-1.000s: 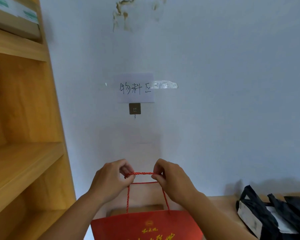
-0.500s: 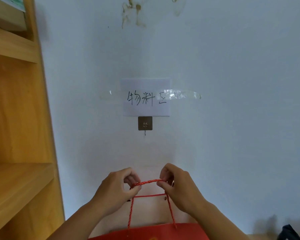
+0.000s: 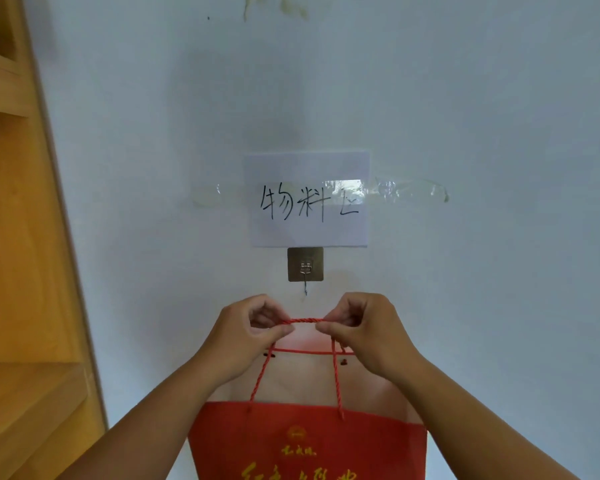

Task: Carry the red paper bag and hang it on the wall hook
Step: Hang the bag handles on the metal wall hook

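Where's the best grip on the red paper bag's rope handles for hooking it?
Pinch the twisted red rope handles at the top of the loop, one hand each side, as the left hand and right hand do. The short taut span between them can drop over the metal wall hook from above.

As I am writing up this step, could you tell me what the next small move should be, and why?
Probably lift the rope handle up over the wall hook: left hand and right hand pinch it taut just below the hook's tip, red paper bag hanging beneath.
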A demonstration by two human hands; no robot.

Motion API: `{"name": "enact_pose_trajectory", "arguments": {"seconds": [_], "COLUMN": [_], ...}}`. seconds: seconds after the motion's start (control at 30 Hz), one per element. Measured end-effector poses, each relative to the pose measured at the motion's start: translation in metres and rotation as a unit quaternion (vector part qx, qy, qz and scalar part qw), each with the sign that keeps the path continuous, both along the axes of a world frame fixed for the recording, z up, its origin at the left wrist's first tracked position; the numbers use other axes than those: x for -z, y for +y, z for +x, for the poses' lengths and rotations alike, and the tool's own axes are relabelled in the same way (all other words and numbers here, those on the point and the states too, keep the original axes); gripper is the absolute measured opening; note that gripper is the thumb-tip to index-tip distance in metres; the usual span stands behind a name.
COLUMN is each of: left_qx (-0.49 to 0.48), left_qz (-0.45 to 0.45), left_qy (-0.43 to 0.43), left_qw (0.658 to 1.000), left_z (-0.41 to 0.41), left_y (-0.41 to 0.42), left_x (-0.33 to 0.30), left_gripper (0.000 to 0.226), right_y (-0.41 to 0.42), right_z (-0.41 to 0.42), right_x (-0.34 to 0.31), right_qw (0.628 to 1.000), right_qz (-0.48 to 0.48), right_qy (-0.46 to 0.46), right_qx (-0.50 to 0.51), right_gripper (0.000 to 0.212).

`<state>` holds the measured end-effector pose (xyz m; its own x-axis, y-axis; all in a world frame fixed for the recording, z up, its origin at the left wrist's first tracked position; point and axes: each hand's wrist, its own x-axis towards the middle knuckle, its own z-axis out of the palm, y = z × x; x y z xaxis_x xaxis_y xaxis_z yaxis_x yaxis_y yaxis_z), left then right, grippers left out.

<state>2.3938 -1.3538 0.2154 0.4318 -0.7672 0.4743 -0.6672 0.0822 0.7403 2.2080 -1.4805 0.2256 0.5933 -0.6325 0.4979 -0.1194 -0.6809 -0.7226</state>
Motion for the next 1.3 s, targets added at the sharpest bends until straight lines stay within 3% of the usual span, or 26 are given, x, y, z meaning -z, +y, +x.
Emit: {"name": "enact_pose_trajectory", "arguments": {"seconds": [0.4,0.73,0.97,1.2,1.3], "left_qx": [-0.054,-0.125,-0.153,-0.162,-0.183], "left_qz": [-0.087,-0.023,-0.023,-0.005,-0.018], "left_qy": [-0.026,-0.105,-0.196,-0.119,-0.161], "left_qw": [0.994,0.986,0.968,0.98,0.97], "left_z": [0.035,0.042,0.037,0.012,-0.004], "left_y": [-0.058,-0.073,-0.077,-0.06,-0.032], "left_x": [-0.059,-0.011,0.014,0.029,0.043], "left_gripper": [0.011,0.008,0.012,0.018,0.016], "right_y": [-0.061,-0.075,-0.069,-0.066,-0.066], "right_z": [0.053,0.068,0.07,0.064,0.059], "right_x": [-0.06,-0.011,0.011,0.024,0.027], "right_qw": [0.995,0.993,0.962,0.965,0.973], "right_qz": [-0.084,-0.102,-0.243,-0.249,-0.224], "right_qy": [-0.037,0.029,0.121,0.078,0.056], "right_qx": [0.039,0.045,0.038,0.006,-0.006], "right_gripper": [0.009,0.012,0.015,0.014,0.013]}}
